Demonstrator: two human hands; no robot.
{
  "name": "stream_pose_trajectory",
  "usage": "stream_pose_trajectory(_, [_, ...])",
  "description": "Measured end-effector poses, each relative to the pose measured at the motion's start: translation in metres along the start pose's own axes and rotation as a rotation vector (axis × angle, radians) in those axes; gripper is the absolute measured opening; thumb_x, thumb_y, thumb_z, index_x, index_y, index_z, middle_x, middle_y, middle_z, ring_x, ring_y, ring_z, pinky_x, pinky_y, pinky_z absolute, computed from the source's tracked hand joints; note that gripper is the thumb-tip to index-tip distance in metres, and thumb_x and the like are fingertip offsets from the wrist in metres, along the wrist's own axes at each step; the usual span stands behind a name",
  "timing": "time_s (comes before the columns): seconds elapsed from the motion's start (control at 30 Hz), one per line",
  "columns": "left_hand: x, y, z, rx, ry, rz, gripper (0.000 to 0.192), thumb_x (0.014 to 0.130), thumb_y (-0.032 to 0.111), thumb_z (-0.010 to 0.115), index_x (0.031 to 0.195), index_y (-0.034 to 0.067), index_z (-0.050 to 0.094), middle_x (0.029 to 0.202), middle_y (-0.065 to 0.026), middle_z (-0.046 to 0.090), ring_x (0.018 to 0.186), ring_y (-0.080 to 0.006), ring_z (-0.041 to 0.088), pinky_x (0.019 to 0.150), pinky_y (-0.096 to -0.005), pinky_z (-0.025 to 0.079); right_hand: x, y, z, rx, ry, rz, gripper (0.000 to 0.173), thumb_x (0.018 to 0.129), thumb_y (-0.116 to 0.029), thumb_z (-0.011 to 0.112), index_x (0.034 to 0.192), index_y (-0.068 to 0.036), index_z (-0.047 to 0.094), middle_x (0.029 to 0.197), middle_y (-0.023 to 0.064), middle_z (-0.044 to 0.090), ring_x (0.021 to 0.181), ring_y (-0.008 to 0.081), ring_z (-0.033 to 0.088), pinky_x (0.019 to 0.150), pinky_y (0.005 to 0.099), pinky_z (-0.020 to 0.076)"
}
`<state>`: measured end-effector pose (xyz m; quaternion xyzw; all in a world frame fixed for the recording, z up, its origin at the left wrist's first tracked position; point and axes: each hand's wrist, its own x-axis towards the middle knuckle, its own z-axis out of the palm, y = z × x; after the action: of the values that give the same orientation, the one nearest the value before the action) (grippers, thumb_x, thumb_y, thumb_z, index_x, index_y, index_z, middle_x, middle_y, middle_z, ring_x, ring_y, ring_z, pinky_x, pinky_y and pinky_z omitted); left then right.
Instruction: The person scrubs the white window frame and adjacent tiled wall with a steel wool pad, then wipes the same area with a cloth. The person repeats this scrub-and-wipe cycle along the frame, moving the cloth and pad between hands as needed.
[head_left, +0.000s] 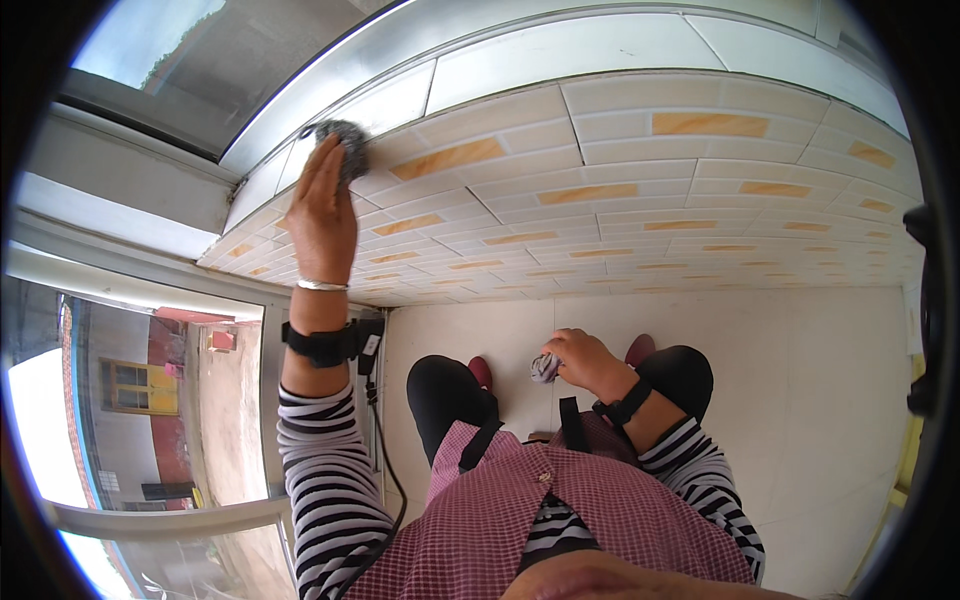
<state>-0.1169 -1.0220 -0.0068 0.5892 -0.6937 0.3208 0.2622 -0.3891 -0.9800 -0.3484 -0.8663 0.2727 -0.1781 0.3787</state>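
My left hand (322, 214), arm stretched forward, presses a grey scrubbing pad or cloth (346, 150) on the edge where the white sill tiles (390, 97) meet the tiled wall (517, 187). The pad looks bunched under my fingers, which partly cover it. In front of my body, over the floor, my right hand (589, 360) grips a crumpled greyish cloth (545, 367). Only part of that cloth shows beyond my fingers.
A metal-framed window (247, 82) rises behind the sill. At the left is a glazed door or window frame (277, 405) with a yard beyond. A black cable (386, 450) runs beside my left sleeve. Pale tiles cover the floor (750, 420).
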Motion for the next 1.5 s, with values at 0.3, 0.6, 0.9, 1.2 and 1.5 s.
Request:
stream_pose_trajectory(0.3, [0.052, 0.146, 0.066, -0.218, 0.161, 0.288, 0.034, 0.080, -0.002, 0.065, 0.113, 0.005, 0.068, 0.124, -0.0112, 0.065, 0.113, -0.0348, 0.063, 0.097, -0.0418, 0.053, 0.009, 0.012, 0.009, 0.034, -0.015, 0.002, 0.032, 0.074, -0.003, 0.067, 0.106, -0.007, 0.069, 0.107, 0.0112, 0.065, 0.103, 0.0337, 0.060, 0.088, 0.0421, 0.0515])
stream_pose_trajectory(0.6, [0.002, 0.017, -0.004, -0.026, -0.048, 0.020, 0.032, 0.086, -0.006, 0.064, 0.116, 0.003, 0.069, 0.127, -0.0094, 0.066, 0.119, -0.0279, 0.063, 0.099, -0.0357, 0.054, -0.002, 0.019, -0.001, -0.002, 0.013, 0.029, 0.030, 0.074, -0.004, 0.066, 0.104, -0.007, 0.069, 0.105, 0.0115, 0.065, 0.101, 0.0338, 0.061, 0.088, 0.0418, 0.0518])
stream_pose_trajectory(0.9, [0.050, 0.144, 0.059, -0.267, 0.140, 0.323, 0.034, 0.081, -0.002, 0.060, 0.114, 0.004, 0.068, 0.130, -0.0114, 0.063, 0.117, -0.0372, 0.061, 0.098, -0.0430, 0.052, -0.002, 0.023, 0.006, -0.001, 0.031, -0.027, 0.028, 0.074, -0.003, 0.063, 0.100, -0.012, 0.070, 0.104, 0.0098, 0.066, 0.098, 0.0326, 0.063, 0.083, 0.0438, 0.0547])
stream_pose_trajectory(1.2, [0.013, 0.054, 0.026, -0.080, 0.066, 0.156, 0.034, 0.084, -0.005, 0.064, 0.116, 0.003, 0.068, 0.129, -0.0095, 0.064, 0.116, -0.0267, 0.063, 0.095, -0.0342, 0.056, 0.000, 0.026, 0.009, -0.013, -0.001, 0.049, 0.031, 0.072, -0.003, 0.068, 0.103, -0.008, 0.068, 0.103, 0.0113, 0.065, 0.099, 0.0335, 0.062, 0.085, 0.0421, 0.0529])
stream_pose_trajectory(1.5, [0.020, 0.075, 0.032, -0.058, 0.088, 0.174, 0.034, 0.082, -0.007, 0.063, 0.114, 0.004, 0.070, 0.128, -0.0094, 0.065, 0.120, -0.0348, 0.061, 0.100, -0.0403, 0.052, -0.001, 0.024, 0.008, -0.011, -0.041, 0.021, 0.033, 0.072, -0.002, 0.069, 0.104, -0.008, 0.069, 0.105, 0.0114, 0.065, 0.101, 0.0333, 0.061, 0.087, 0.0419, 0.0526])
